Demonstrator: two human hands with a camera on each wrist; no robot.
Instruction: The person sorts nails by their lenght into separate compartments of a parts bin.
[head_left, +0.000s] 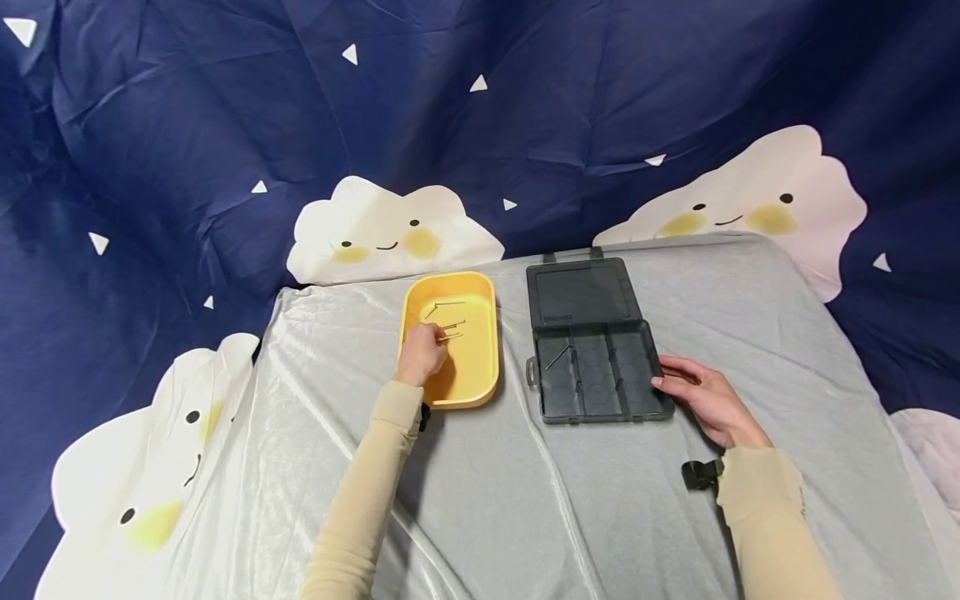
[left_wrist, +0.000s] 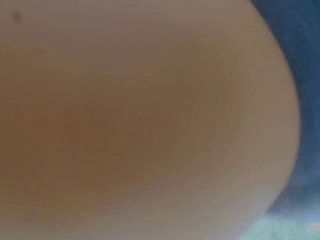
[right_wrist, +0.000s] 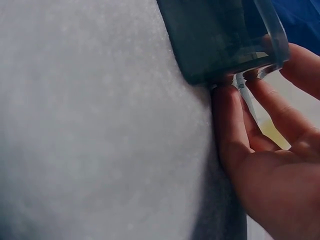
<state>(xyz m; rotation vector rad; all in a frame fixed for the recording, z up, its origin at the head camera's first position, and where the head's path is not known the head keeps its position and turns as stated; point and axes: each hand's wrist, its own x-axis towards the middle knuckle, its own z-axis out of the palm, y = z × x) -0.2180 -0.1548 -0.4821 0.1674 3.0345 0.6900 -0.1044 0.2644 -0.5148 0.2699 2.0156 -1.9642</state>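
In the head view my left hand (head_left: 423, 353) reaches into a yellow tray (head_left: 487, 367). Its fingertips are at several thin metal nails or screws (head_left: 453, 325) on the tray floor; whether they pinch one is hidden. A dark, see-through compartment box (head_left: 596, 417) lies with its lid (head_left: 583, 293) folded back. My right hand (head_left: 708, 400) holds this box by its right side. In the right wrist view, its fingers (right_wrist: 232, 117) touch the box's wall and rim. One thin metal piece (head_left: 557, 358) lies in the box's left compartment. Only blurred skin fills most of the left wrist view.
Both containers rest on a table with a wrinkled grey cloth (head_left: 480, 500). Behind it hangs a dark blue curtain (head_left: 420, 108) with white clouds and triangles. A latch (head_left: 532, 372) sticks out from the box's left side.
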